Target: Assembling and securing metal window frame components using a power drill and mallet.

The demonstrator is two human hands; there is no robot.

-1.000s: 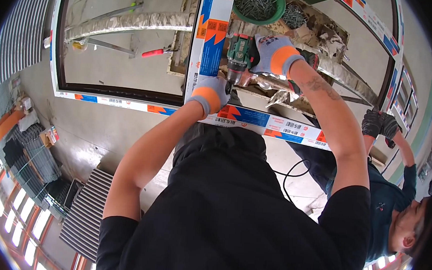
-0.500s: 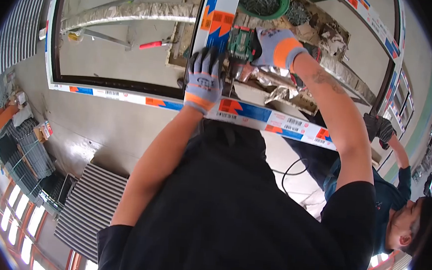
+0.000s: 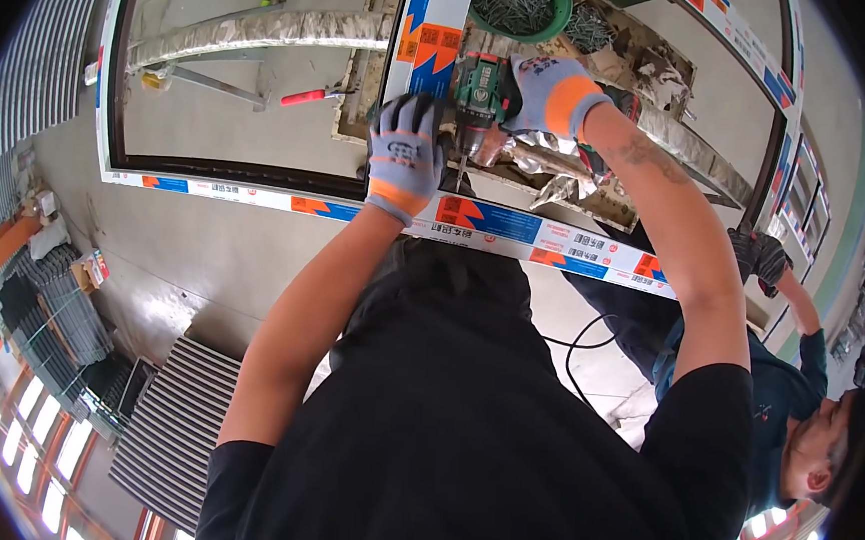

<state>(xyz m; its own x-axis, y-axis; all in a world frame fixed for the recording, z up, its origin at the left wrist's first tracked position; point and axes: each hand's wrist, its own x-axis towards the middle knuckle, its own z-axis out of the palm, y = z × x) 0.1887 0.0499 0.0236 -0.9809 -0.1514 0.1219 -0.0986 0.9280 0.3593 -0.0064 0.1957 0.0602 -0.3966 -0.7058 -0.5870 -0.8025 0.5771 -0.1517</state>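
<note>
A green and black cordless drill (image 3: 479,91) is gripped by my gloved right hand (image 3: 550,93), and its bit points toward me at the near rail of the frame. My left hand (image 3: 404,153), in a grey and orange glove, wraps over the upright bar (image 3: 431,39) of a window frame near its corner. The near rail (image 3: 515,231) carries white, blue and orange protective film. Whether the bit tip touches a screw or the rail is too small to tell.
A green bowl of screws (image 3: 516,5) sits beyond the drill, with loose screws (image 3: 588,28) beside it. A red-handled tool (image 3: 309,97) lies left of the bar. At the right, a co-worker's gloved hand (image 3: 759,258) is at the frame. Stacked ribbed profiles (image 3: 181,423) stand lower left.
My left hand has shifted slightly up and left along the bar, its fingers curling more. The drill stays in my right hand, almost in the same place.
</note>
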